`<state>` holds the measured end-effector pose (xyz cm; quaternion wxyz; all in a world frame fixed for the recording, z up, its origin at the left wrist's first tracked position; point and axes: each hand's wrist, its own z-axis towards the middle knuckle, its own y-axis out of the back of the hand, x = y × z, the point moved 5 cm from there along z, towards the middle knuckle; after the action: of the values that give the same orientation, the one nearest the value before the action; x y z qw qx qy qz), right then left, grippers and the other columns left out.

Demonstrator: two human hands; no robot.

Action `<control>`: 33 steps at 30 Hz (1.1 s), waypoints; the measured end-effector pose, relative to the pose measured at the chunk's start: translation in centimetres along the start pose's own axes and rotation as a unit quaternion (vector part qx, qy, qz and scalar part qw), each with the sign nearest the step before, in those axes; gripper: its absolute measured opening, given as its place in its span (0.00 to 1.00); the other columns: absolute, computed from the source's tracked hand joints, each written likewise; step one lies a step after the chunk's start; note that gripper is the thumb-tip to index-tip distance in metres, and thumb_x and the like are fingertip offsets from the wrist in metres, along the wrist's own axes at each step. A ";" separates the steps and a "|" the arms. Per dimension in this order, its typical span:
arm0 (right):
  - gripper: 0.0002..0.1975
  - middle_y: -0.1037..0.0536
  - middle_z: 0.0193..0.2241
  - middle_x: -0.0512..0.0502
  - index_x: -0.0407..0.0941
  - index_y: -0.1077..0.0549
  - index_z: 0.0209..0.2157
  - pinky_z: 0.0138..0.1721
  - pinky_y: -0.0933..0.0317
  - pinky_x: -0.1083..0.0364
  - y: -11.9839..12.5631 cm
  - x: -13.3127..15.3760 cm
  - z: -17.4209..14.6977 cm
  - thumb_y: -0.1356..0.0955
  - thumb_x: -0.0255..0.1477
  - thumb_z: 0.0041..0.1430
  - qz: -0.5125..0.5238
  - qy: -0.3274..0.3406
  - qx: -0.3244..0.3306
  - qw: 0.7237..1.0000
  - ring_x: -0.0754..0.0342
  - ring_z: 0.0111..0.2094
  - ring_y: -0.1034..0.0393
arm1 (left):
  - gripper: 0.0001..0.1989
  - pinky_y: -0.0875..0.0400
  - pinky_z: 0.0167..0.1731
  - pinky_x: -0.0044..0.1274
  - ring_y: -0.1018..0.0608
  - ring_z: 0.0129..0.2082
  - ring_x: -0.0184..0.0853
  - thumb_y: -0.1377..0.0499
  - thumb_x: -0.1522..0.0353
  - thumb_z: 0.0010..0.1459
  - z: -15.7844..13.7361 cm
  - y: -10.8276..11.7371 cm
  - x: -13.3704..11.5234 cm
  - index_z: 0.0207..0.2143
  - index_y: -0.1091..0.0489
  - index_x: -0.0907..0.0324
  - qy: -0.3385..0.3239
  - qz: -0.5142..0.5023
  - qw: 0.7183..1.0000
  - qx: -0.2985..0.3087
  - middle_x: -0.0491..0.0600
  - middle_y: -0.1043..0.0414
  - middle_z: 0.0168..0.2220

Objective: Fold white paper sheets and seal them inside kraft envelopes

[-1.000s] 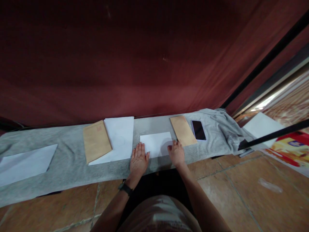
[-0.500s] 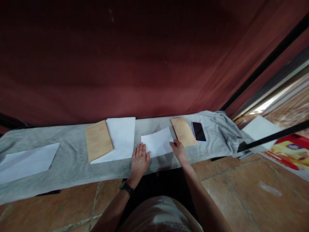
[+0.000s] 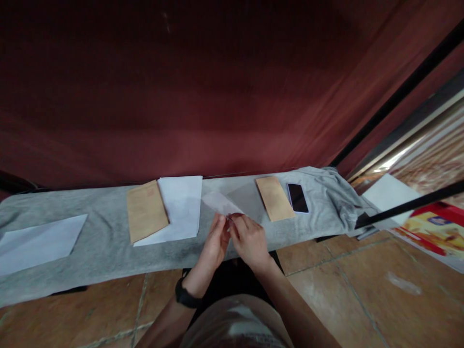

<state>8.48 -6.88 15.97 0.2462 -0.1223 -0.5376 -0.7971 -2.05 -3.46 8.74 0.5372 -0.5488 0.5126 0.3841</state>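
A sheet of white paper (image 3: 222, 202), seen narrow and slanted, rises off the cloth between my hands. My left hand (image 3: 215, 241), below a black wristwatch, is closed on its near end. My right hand (image 3: 249, 238) pinches the same end beside it, the fingertips of both hands nearly meeting. The fingers cover the gripped edge. Just to the right lies a brown envelope (image 3: 275, 198), with a dark-screened phone (image 3: 298, 198) beyond it. On the left, another brown envelope (image 3: 147, 212) overlaps a stack of white sheets (image 3: 184, 208).
A grey cloth (image 3: 105, 251) covers the long narrow table. More white paper (image 3: 39, 241) lies at its far left. A dark red curtain (image 3: 217, 96) hangs behind. Black poles (image 3: 406, 92) and a red-and-yellow package (image 3: 438, 227) stand at the right, over a tiled floor (image 3: 348, 299).
The sheet that lay flat under my hands is lifted and turned on a slant. My left hand has come off flat and closed; my right hand has moved left to meet it.
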 end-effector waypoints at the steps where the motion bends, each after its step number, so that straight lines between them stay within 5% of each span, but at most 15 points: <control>1: 0.16 0.21 0.42 0.42 0.45 0.26 0.47 0.46 0.34 0.54 -0.8 0.3 -0.4 0.42 0.30 0.71 0.008 0.004 0.016 1.000 0.51 0.40 0.25 | 0.30 0.23 0.46 0.28 0.21 0.51 0.40 0.44 0.48 0.60 0.2 0.2 0.3 0.55 0.32 0.59 0.022 -0.028 0.999 -0.018 0.54 0.24 0.52; 3: 0.14 0.21 0.46 0.43 0.45 0.26 0.49 0.51 0.34 0.54 -2.5 0.6 -1.2 0.41 0.30 0.70 0.037 0.013 0.043 0.998 0.51 0.44 0.25 | 0.24 0.23 0.42 0.27 0.18 0.43 0.39 0.34 0.53 0.50 0.6 1.1 1.6 0.42 0.27 0.62 0.069 -0.070 0.993 -0.062 0.53 0.20 0.43; 6: 0.14 0.22 0.50 0.45 0.47 0.26 0.50 0.55 0.35 0.53 -4.5 0.0 -2.6 0.38 0.32 0.69 0.077 0.024 0.065 0.995 0.52 0.49 0.26 | 0.17 0.23 0.34 0.27 0.18 0.33 0.38 0.34 0.58 0.46 1.2 3.0 3.7 0.32 0.28 0.62 0.120 -0.069 0.984 -0.111 0.51 0.20 0.32; 12: 0.17 0.25 0.54 0.41 0.46 0.27 0.52 0.60 0.38 0.47 -5.6 -5.8 -4.1 0.39 0.34 0.68 0.226 -0.134 -0.011 0.965 0.48 0.56 0.31 | 0.15 0.24 0.36 0.26 0.18 0.36 0.38 0.35 0.71 0.45 1.0 5.1 1.8 0.39 0.26 0.63 0.149 -0.107 0.977 -0.107 0.53 0.19 0.36; 14: 0.18 0.24 0.52 0.40 0.46 0.28 0.52 0.57 0.35 0.44 -6.2 -8.6 -4.4 0.37 0.38 0.65 0.328 -0.273 -0.031 0.904 0.47 0.52 0.28 | 0.19 0.23 0.36 0.25 0.18 0.37 0.39 0.33 0.74 0.43 0.7 4.7 0.1 0.42 0.25 0.64 0.169 -0.136 0.973 -0.082 0.54 0.18 0.39; 17: 0.21 0.20 0.42 0.39 0.45 0.29 0.49 0.46 0.28 0.41 -8.3 -10.3 -5.3 0.39 0.45 0.65 0.499 -0.445 0.044 0.743 0.46 0.40 0.23 | 0.20 0.23 0.37 0.26 0.17 0.38 0.41 0.31 0.72 0.43 0.5 3.3 -1.8 0.42 0.24 0.67 0.195 -0.148 0.969 -0.025 0.56 0.19 0.41; 21: 0.24 0.19 0.34 0.40 0.42 0.27 0.44 0.39 0.26 0.45 -9.6 -8.8 -5.6 0.39 0.48 0.65 0.664 -0.447 0.128 0.586 0.48 0.33 0.22 | 0.23 0.24 0.39 0.29 0.18 0.38 0.44 0.30 0.69 0.42 0.3 1.4 -1.6 0.44 0.24 0.68 0.219 -0.152 0.963 0.044 0.57 0.19 0.40; 23: 0.20 0.18 0.36 0.42 0.42 0.26 0.43 0.40 0.26 0.50 -9.4 -8.8 -5.6 0.33 0.44 0.61 0.713 -0.428 0.085 0.549 0.50 0.35 0.22 | 0.26 0.24 0.40 0.30 0.18 0.39 0.45 0.29 0.68 0.41 0.2 1.1 -0.8 0.46 0.24 0.67 0.231 -0.141 0.960 0.072 0.57 0.19 0.41; 27: 0.18 0.18 0.35 0.45 0.44 0.26 0.39 0.35 0.28 0.54 -8.7 -11.4 -5.9 0.27 0.41 0.52 0.670 -0.421 -0.020 0.611 0.51 0.34 0.24 | 0.27 0.25 0.41 0.31 0.18 0.39 0.45 0.28 0.63 0.40 0.8 2.8 1.2 0.44 0.23 0.66 0.222 -0.049 0.971 0.074 0.58 0.19 0.40; 31: 0.18 0.22 0.28 0.49 0.44 0.27 0.36 0.31 0.32 0.55 -7.4 -14.5 -5.9 0.28 0.43 0.49 0.529 -0.400 -0.090 0.743 0.53 0.27 0.28 | 0.23 0.26 0.39 0.29 0.19 0.38 0.43 0.31 0.60 0.44 2.6 5.9 2.7 0.41 0.23 0.64 0.153 0.089 0.984 0.007 0.55 0.19 0.39; 33: 0.16 0.24 0.25 0.52 0.44 0.27 0.33 0.30 0.36 0.57 -7.0 -15.3 -5.7 0.27 0.41 0.46 0.474 -0.386 -0.104 0.785 0.54 0.26 0.31 | 0.20 0.27 0.37 0.28 0.20 0.36 0.42 0.34 0.60 0.48 3.6 6.7 3.3 0.40 0.23 0.64 0.118 0.172 0.978 -0.014 0.53 0.19 0.37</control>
<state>18.20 -6.04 1.13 0.3502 -0.6842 -0.3761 -0.5175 -7.53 0.29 3.75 0.3909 -0.5013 0.6537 0.4106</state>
